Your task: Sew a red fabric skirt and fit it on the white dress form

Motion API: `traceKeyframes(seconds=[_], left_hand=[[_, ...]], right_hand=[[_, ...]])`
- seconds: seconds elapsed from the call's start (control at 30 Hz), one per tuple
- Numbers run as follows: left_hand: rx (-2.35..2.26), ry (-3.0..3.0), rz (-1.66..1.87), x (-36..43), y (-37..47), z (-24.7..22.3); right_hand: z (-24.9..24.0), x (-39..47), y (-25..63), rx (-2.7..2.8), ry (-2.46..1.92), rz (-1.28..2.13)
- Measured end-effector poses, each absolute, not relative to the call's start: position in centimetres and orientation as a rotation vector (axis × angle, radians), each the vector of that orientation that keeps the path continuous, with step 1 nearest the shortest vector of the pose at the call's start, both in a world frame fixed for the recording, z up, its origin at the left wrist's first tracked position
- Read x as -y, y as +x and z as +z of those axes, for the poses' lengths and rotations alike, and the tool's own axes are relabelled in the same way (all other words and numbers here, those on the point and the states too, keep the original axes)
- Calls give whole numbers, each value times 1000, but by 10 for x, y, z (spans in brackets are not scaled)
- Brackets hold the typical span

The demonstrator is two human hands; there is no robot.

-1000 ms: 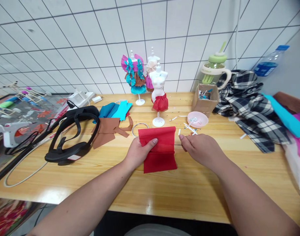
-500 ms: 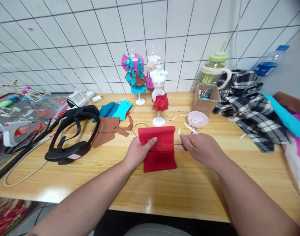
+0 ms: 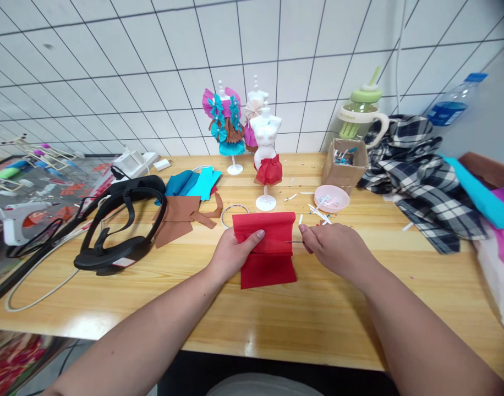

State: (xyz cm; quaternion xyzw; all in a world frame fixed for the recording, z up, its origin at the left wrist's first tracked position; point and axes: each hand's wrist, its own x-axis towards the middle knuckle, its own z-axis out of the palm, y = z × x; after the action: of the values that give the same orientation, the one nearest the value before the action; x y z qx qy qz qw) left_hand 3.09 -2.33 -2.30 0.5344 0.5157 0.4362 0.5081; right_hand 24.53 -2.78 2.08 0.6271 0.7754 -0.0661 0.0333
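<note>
My left hand [image 3: 235, 253] grips the left edge of a red sheet of crepe-like paper [image 3: 272, 269], its thumb on top. The sheet has a fold across its middle. At the sheet's right edge, my right hand [image 3: 332, 247] is closed round a thin, dark, pointed tool [image 3: 294, 241]; its handle is hidden in the fingers. The tool's tip lies over the red paper. Just behind the paper stands a small white mannequin [image 3: 266, 135] with a red skirt [image 3: 269, 170].
A decorated mannequin [image 3: 227, 124] stands behind. Brown pieces [image 3: 181, 212] and a black headset [image 3: 120, 225] lie left. Right are a pink dish [image 3: 332, 199], a cardboard box [image 3: 345, 165], a green-lidded cup [image 3: 361, 113] and checked cloth [image 3: 421, 181].
The thin tool has shifted slightly left, so its tip now overlaps the red paper more. My left hand keeps the same grip. The whole view has shifted very slightly.
</note>
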Motion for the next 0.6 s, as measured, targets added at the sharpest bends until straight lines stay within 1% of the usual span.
traceKeyframes(seconds=[0.33,0.47,0.6], left_hand=[[-1212,1269,1052,23,29,-22],[-1078,1187,993,23,28,-23],[-1105,1199,944,22,29,-23]], right_hand=[[19,28,244,-2356,1939,-163],[18,27,244,-2344,1950,-182],[19,29,243,-2355,1941,-188]])
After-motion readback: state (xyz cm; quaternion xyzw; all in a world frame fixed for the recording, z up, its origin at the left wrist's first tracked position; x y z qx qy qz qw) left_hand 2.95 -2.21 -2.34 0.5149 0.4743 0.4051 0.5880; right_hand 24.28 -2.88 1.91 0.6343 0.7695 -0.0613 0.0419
